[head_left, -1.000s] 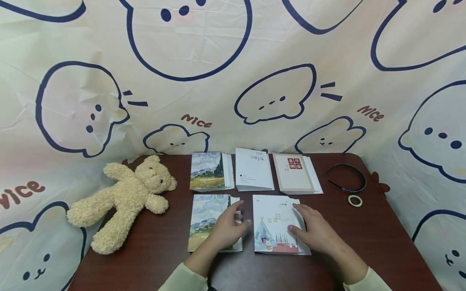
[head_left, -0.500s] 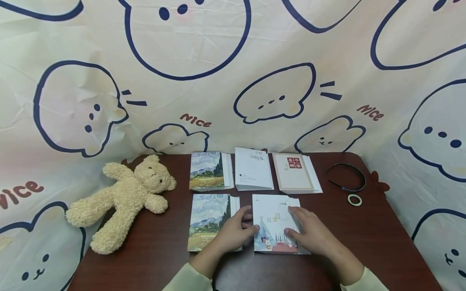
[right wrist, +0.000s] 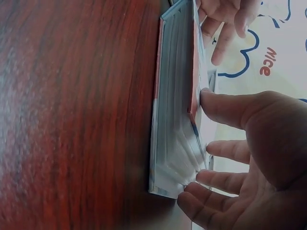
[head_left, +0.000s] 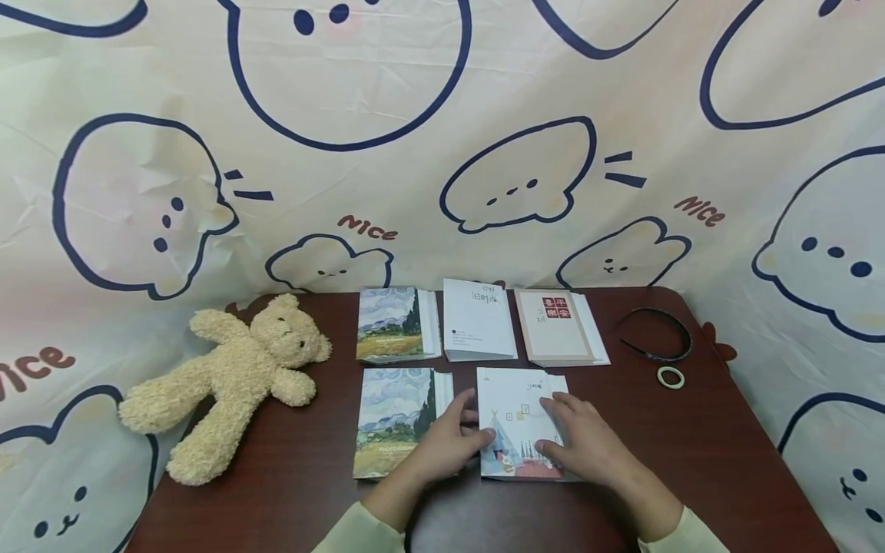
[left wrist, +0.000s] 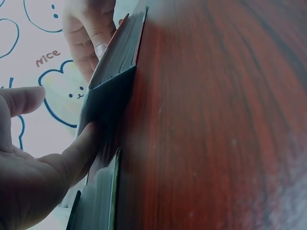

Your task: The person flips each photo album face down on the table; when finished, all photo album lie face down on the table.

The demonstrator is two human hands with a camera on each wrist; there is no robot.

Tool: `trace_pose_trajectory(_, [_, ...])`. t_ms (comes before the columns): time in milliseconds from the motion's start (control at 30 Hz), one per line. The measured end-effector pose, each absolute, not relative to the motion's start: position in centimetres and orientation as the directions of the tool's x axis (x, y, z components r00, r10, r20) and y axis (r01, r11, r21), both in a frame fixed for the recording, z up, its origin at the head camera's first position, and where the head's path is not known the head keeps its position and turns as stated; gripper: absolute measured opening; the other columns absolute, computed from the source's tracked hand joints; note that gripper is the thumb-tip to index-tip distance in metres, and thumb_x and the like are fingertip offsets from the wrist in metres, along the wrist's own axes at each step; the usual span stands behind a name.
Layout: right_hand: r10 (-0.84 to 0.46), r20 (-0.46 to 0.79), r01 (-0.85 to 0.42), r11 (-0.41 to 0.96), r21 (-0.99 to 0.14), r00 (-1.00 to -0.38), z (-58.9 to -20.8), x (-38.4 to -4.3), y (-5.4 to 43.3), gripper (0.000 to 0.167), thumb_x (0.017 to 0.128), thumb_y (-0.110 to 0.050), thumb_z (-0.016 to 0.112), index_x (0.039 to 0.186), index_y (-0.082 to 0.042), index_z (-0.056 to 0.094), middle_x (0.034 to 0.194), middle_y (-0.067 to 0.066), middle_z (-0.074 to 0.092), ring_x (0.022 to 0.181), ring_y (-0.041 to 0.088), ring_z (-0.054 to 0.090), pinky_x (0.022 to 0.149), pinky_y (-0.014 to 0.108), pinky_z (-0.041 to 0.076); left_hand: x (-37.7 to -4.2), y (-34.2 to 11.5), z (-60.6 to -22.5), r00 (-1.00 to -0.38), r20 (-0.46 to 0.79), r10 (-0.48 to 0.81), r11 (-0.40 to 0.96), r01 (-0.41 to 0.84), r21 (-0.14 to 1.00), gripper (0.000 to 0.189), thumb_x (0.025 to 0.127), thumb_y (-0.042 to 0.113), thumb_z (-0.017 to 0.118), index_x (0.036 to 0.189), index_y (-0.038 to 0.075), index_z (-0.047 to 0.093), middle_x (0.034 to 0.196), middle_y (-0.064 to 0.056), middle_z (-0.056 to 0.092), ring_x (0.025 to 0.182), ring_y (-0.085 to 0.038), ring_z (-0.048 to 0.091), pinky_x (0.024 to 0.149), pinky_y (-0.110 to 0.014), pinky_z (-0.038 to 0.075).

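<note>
A photo album (head_left: 501,411) with a tent on its white cover lies on the table between both hands. In the left wrist view, a digit of my left hand (head_left: 445,443) touches the album's spine (left wrist: 103,108); its other fingers stand apart from it. My right hand (head_left: 591,442) rests at the album's right side, thumb on the cover. In the right wrist view, the fingertips (right wrist: 189,197) touch the page edges (right wrist: 180,120), and the pages are slightly fanned. A landscape-painting album (head_left: 390,418) lies left of it, partly behind the left hand.
Along the back lie another landscape album (head_left: 389,322), a white album (head_left: 478,319) and a cream album with red squares (head_left: 558,326). A teddy bear (head_left: 238,376) lies at the left. A black headband (head_left: 681,349) and a pale ring (head_left: 671,377) are on the table (head_left: 719,461) at the right.
My left hand has moved right, from over the landscape album to the tent album's spine. My right hand has slid slightly left over the tent album's cover.
</note>
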State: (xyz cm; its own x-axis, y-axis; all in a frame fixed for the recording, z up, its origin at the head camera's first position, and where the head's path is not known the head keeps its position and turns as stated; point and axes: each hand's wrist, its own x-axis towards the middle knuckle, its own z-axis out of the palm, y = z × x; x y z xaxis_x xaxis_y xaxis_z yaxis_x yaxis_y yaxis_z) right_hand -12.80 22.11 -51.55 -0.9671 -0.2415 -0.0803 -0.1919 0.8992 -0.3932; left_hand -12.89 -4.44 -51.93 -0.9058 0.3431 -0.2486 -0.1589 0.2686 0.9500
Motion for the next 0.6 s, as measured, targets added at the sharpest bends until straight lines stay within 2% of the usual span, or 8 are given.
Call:
trace_pose_trajectory(133, [-0.245,-0.075,-0.195,0.895,-0.402,-0.967,-51.5,-12.8,22.1,0.071,0.084,-0.038,0.085,0.144,-0.009,0.061,0.149,0.022,0.052,0.133,0.043,0.050,0.104,0.063,0.046,-12.8,-4.6,-51.7,-0.907,-0.245,0.343,0.251,-0.163,0.954,0.086,0.096,0.027,0.075,0.164,0.008,0.026,0.141,-0.022,0.056,0.111,-0.030,0.066,0.074,-0.041,0.056])
trace_pose_trajectory(367, [-0.263,-0.068,-0.209,0.878,-0.430,-0.963,-51.5,-12.8,21.7,0.071,0.085,-0.038,0.084,0.145,-0.009,0.061,0.149,0.021,0.052,0.135,0.043,0.049,0.106,0.063,0.045,-12.6,-5.0,-51.7,-0.918,-0.241,0.314,0.213,-0.180,0.960,0.084,0.097,0.025,0.073,0.163,0.004,0.026,0.143,-0.026,0.055,0.115,-0.035,0.065,0.092,-0.051,0.055])
trace_pose_trajectory(600, [-0.266,-0.087,-0.195,0.859,-0.473,-0.960,-51.5,-12.9,21.4,0.071,0.086,-0.042,0.084,0.146,-0.012,0.060,0.151,0.020,0.051,0.139,0.043,0.047,0.108,0.064,0.043,-12.4,-5.8,-51.6,-0.915,-0.250,0.317,0.108,-0.228,0.968,0.081,0.099,0.024,0.070,0.162,-0.002,0.026,0.146,-0.029,0.052,0.124,-0.040,0.061,0.099,-0.049,0.055])
